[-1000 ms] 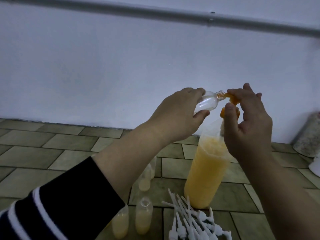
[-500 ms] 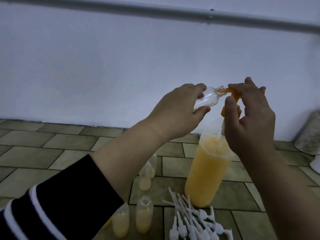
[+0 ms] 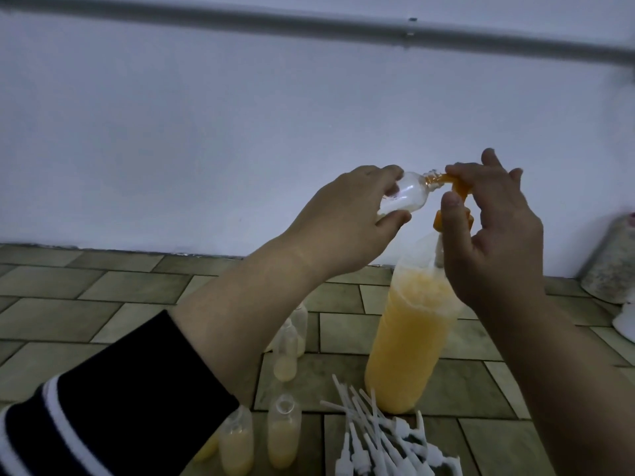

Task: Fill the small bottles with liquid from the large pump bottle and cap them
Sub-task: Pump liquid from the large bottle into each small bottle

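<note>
Barely shifted since half a second ago: left hand (image 3: 347,221) gripping a small clear bottle (image 3: 165,198) tilted on its side, neck touching the orange pump spout (image 3: 549,182). Right hand (image 3: 494,231) curled on the pump head, at 3 o'clock of the bottle. Below, at 6 o'clock, large pump bottle (image 3: 409,341) standing on the tiled floor (image 3: 86,304) (filled small bottles (image 3: 281,438) and white caps (image 3: 378,444) nearby).

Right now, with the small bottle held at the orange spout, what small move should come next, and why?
Probably press the orange pump head down with the right hand. The left hand holds the small clear plastic bottle tilted, its neck at the spout, and it looks nearly empty, while the large bottle of yellow liquid is quite full.
</note>
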The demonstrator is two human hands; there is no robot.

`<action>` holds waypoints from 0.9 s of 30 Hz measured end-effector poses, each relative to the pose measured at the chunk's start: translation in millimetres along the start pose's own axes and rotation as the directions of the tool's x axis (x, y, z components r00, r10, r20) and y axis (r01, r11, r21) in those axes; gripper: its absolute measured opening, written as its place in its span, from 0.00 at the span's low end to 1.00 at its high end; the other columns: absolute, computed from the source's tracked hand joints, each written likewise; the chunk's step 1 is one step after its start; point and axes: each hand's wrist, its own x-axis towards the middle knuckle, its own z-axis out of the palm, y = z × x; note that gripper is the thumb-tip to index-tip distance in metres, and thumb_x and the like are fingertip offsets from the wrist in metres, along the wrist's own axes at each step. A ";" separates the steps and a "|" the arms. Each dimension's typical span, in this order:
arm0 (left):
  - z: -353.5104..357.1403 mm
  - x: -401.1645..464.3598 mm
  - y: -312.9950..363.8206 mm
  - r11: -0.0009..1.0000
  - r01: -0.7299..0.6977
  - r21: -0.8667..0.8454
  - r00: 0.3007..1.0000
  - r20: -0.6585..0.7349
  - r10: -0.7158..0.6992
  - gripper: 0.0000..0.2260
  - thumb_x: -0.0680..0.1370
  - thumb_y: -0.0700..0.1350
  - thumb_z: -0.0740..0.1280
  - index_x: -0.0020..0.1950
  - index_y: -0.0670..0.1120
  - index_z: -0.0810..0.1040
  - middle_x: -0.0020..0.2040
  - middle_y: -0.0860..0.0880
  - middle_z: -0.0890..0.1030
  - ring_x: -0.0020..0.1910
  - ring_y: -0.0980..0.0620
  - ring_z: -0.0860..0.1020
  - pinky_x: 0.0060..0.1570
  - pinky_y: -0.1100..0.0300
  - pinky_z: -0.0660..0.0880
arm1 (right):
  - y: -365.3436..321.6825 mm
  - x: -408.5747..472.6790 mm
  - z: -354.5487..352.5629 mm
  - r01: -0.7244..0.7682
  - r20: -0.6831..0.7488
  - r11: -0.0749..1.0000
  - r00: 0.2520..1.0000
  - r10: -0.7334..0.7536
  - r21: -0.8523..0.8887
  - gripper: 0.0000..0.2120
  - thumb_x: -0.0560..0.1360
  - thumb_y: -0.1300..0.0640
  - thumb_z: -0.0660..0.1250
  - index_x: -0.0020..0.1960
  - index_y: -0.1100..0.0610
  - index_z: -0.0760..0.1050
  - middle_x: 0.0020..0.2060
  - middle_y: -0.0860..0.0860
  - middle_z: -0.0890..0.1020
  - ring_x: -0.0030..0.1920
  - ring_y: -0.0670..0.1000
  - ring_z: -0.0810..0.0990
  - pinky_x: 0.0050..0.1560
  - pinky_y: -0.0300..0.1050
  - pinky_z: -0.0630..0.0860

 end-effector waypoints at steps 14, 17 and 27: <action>-1.9 0.2 0.7 1.000 0.004 0.028 1.000 0.005 -0.004 0.19 0.79 0.51 0.63 0.69 0.50 0.67 0.60 0.54 0.75 0.54 0.54 0.73 0.50 0.61 0.71 | -3.1 3.3 -5.0 -0.012 0.044 1.000 0.999 0.013 -0.013 0.24 0.77 0.43 0.52 0.62 0.56 0.74 0.63 0.52 0.76 0.67 0.40 0.59 0.70 0.34 0.47; 2.1 -1.4 0.1 1.000 0.011 0.002 1.000 0.004 -0.011 0.20 0.79 0.51 0.63 0.70 0.50 0.67 0.61 0.55 0.74 0.55 0.55 0.73 0.50 0.62 0.70 | -1.9 -2.0 -2.0 -0.017 0.032 0.999 0.999 0.018 -0.027 0.22 0.77 0.44 0.54 0.62 0.56 0.73 0.63 0.52 0.76 0.67 0.40 0.60 0.70 0.35 0.48; 0.4 -2.1 2.5 1.000 0.011 0.019 1.000 0.020 -0.012 0.20 0.79 0.51 0.63 0.70 0.50 0.67 0.60 0.54 0.75 0.54 0.54 0.73 0.51 0.61 0.71 | -3.2 -2.1 -5.0 -0.021 0.056 1.000 0.998 0.021 0.004 0.22 0.77 0.45 0.54 0.63 0.56 0.73 0.64 0.51 0.75 0.68 0.39 0.58 0.70 0.31 0.46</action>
